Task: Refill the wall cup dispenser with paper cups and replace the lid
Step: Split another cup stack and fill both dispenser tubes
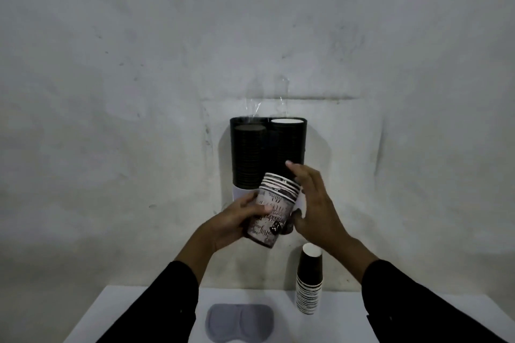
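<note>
A black two-tube cup dispenser (267,147) hangs on the wall, uncovered at the top. Its right tube shows a white cup rim (287,121) at the top; its left tube is filled slightly lower. My left hand (237,220) grips a short stack of printed paper cups (271,211), tilted, in front of the dispenser's lower part. My right hand (312,203) is beside the stack with fingers spread, its thumb near the stack's lower side. The grey double-oval lid (240,321) lies flat on the white table.
A tall stack of dark paper cups (309,284) stands upright on the white table (133,312), right of the lid and below my right forearm. The grey wall (139,92) fills the background. Clear plastic film (267,103) sticks up above the dispenser.
</note>
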